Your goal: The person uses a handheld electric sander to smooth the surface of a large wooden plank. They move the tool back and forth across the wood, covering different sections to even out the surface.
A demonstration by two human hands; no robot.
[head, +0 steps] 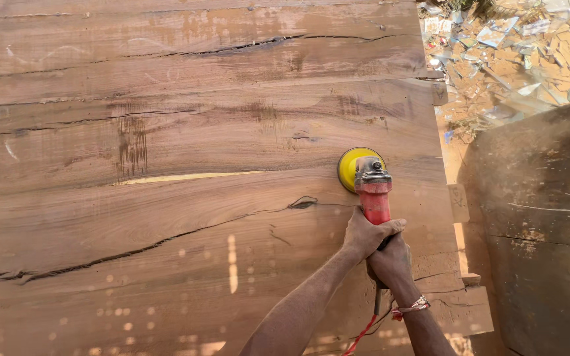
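Note:
A red hand-held sander point(373, 192) with a round yellow disc point(351, 167) rests on a wide brown wooden slab point(166, 132), near its right side. My left hand point(367, 234) wraps the red body from the left. My right hand point(389, 261), with a bracelet at the wrist, grips the rear of the tool just below the left hand. A red cord point(363, 333) trails down from the tool between my forearms. The slab shows long dark cracks and a pale filled streak point(186, 177).
A second dark, dusty wooden slab point(542, 217) stands to the right, beyond a narrow gap. Sandy ground littered with paper and debris point(509, 53) lies at the top right. Small wooden blocks point(458, 201) stick out along the slab's right edge.

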